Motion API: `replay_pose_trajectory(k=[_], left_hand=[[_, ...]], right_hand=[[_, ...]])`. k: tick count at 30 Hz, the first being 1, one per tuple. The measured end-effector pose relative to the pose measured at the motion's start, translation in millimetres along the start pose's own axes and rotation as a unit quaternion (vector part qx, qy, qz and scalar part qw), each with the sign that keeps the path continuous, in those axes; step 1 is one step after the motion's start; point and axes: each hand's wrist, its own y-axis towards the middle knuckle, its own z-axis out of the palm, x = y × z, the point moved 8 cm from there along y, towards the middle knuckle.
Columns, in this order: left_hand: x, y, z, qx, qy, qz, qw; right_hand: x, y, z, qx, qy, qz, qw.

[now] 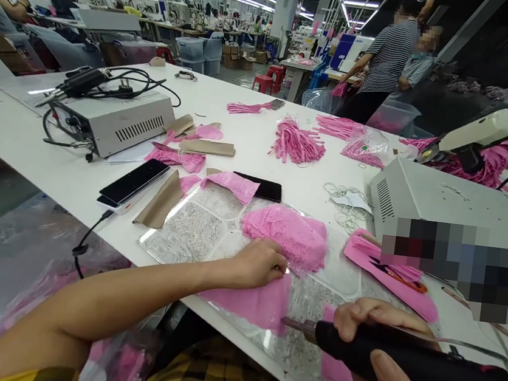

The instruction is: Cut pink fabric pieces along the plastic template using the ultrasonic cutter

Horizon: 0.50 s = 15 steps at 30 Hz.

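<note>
My left hand point(257, 264) is closed, its fingertips pressed on the upper edge of a flat pink fabric piece point(253, 303). My right hand point(381, 315) grips a black pen-like cutter point(444, 371) with a narrow metal blade. The blade's tip is at the right edge of that fabric. To the right, beyond a gap, lies another pink piece point(336, 374), partly hidden by my right hand. A folded pile of pink lace fabric point(288, 234) sits just beyond my left hand. Beneath everything is a stone-patterned mat point(185, 234).
Two grey boxes, one at left point(120, 117) and one at right point(459, 201), flank the work area. Phones point(133, 183) lie on the left. Scissors point(404, 281) rest on pink strips at right. Bundled pink strips point(298, 143) lie farther back. Co-workers point(389, 53) stand beyond the table.
</note>
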Motion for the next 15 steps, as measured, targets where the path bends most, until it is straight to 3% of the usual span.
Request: replay_pose_trajectory(k=[11, 15], left_hand=[[-14.1, 5.2, 9.5, -0.001, -0.014, 0.099, 0.995], [-17.0, -0.2, 2.0, -0.01, -0.03, 0.137, 0.99]], right_hand=[[-0.7, -1.5, -2.7, -0.003, -0.007, 0.004, 1.0], [-4.3, -9.2, -17.2, -0.023, -0.012, 0.014, 1.0]])
